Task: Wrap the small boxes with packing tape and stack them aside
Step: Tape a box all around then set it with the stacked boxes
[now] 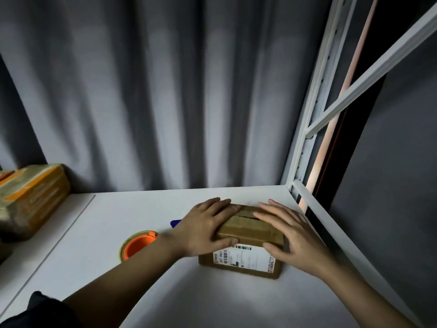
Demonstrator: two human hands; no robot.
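Grey curtain behind a white table, with a white shelving frame at the right edge. Far left, well apart from the work, a stack of taped parcels, banded in orange and glossy with film; their contents cannot be seen. Near the centre of the table, a small cardboard box with a printed shipping label on its near side; its top flaps meet along a seam with a dark gap showing, and what it holds is hidden. The left hand lies flat over the box's left top edge, fingers straight, thumb along the near edge; the right hand lies likewise on the right, fingers extended, neither hand gripping. Just left of the box, partly behind the left forearm, a tape roll with an orange core, and a small blue object, unidentifiable. The step appears to be pressing the flaps level: even pressure from both palms should close the seam before tape crosses it
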